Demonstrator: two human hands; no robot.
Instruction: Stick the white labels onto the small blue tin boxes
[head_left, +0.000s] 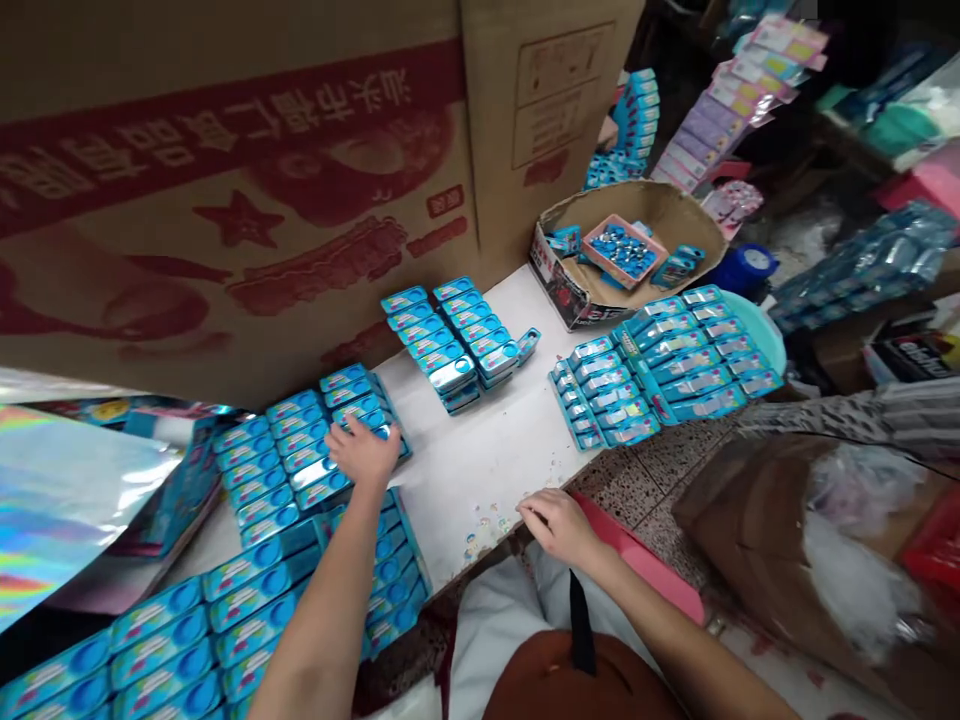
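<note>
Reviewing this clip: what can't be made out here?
In the head view:
Whether the left hand grips any of the glossy blue rectangular packs beneath it: the hand covers the contact.
Whether the right hand pinches anything: its curled fingers hide it.
What the small blue pieces in the pink rectangular tray are: too small.
The full shape of the shiny rainbow-silver sheet: cut off by the left edge.

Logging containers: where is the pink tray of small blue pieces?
Head view, upper right of centre: the pink tray sits inside the open cardboard box, between blue packs.
</note>
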